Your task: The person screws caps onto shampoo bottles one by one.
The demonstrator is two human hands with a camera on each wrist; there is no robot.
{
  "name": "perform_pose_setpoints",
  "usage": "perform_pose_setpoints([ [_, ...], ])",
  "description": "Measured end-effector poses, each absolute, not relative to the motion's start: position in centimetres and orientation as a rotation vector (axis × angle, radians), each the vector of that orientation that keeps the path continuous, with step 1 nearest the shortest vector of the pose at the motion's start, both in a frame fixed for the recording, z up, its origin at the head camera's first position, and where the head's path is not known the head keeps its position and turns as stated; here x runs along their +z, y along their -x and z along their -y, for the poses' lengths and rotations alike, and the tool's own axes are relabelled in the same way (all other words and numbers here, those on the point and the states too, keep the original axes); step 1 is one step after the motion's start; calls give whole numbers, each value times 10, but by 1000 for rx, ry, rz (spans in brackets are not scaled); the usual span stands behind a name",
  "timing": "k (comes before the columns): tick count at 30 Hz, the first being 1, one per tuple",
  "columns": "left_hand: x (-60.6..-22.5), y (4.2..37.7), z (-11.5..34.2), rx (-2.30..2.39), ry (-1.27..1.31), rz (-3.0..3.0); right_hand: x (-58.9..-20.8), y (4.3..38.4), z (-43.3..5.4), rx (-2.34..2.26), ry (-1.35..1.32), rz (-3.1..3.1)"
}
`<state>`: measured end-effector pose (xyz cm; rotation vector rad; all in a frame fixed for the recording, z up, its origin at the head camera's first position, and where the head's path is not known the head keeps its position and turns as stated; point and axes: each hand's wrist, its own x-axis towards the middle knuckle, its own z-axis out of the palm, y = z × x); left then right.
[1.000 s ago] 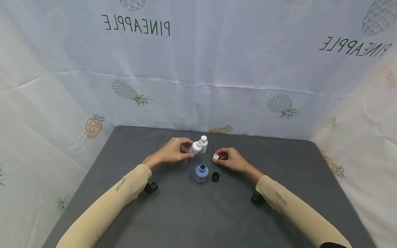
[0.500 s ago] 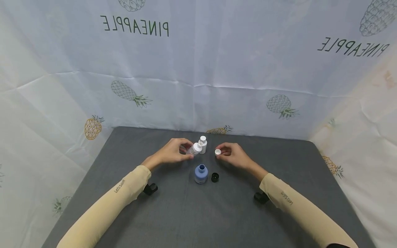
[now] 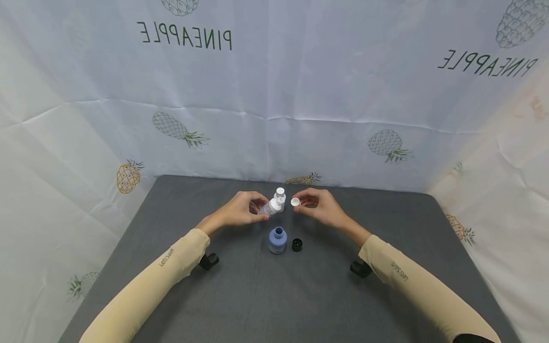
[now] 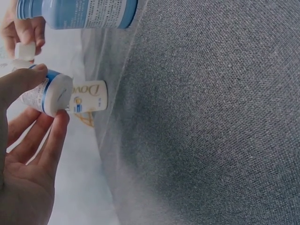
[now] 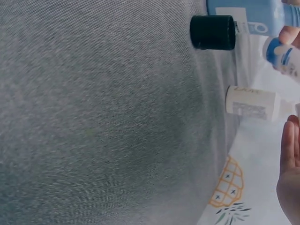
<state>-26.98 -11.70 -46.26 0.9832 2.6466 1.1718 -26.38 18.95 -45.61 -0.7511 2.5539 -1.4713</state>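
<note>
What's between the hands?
In the head view: a tilted white bottle in the left hand, a standing white bottle behind it, and a white cap in the right hand.

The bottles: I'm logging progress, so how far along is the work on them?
Looks done: the blue bottle stands open, a black cap beside it.
In hand: the left hand holds a tilted white bottle; the right hand pinches a white cap, apart from it.
Perhaps left: refitting caps, or opening the capped rear bottle; I can't tell which.

Grey table (image 3: 266, 300) against a pineapple-print cloth (image 3: 317, 85)
We see mirrored lettering (image 3: 184, 35), a long crease (image 3: 242, 113), and warmer tones toward both sides.
</note>
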Motion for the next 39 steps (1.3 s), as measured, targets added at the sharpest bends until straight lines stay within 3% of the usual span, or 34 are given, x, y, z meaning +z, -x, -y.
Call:
perform_pose_setpoints([
  [10, -462, 270, 112, 1142, -1016, -2656, -449, 260, -181, -1416, 863, -2558],
  [39, -462, 273, 111, 1120, -1004, -2628, -452, 255, -170, -1623, 810, -2459],
])
